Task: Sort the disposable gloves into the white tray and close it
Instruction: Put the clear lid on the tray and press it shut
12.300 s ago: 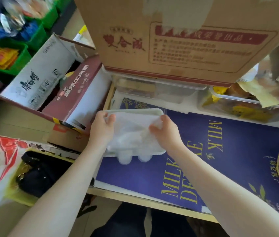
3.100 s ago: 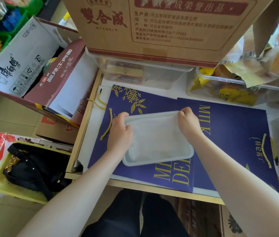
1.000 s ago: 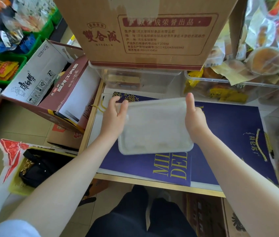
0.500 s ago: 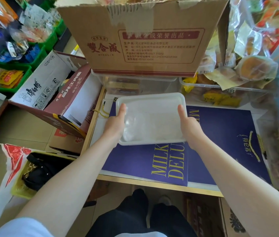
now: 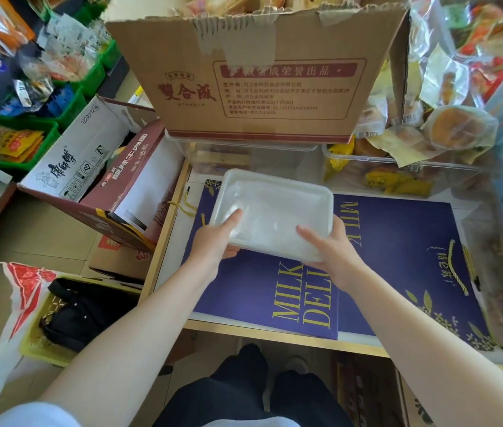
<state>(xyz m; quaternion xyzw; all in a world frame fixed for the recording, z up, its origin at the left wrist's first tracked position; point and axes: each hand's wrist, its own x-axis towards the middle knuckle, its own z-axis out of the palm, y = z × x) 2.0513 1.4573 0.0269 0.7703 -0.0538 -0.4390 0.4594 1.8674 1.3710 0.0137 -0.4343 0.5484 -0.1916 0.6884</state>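
Head view: the white tray is held just above the tabletop, over the far left corner of the purple gift bags that lie flat there. Its long axis runs left to right across the person, slightly skewed, with the far left corner higher in the picture than the near right one. Through the cloudy lid the disposable gloves show only as pale crinkled film inside; how many there are cannot be told.

The tray lies straight ahead of both hands, which grip its near edge. The left hand holds the near left corner, thumb laid flat on the lid and pointing away from the body, the fingers curled out of sight beneath. The right hand clamps the near right corner the same way, thumb on top and pointing left across the lid, fingers hidden below. Neither hand is nearer than the other; they share the load evenly.

The lid looks seated on the rim all round, though the far edge is too soft to be sure. By my reading, the sorting is finished and what remains is to press the rim home or set the tray down. The cardboard box and clear containers stand just behind it.
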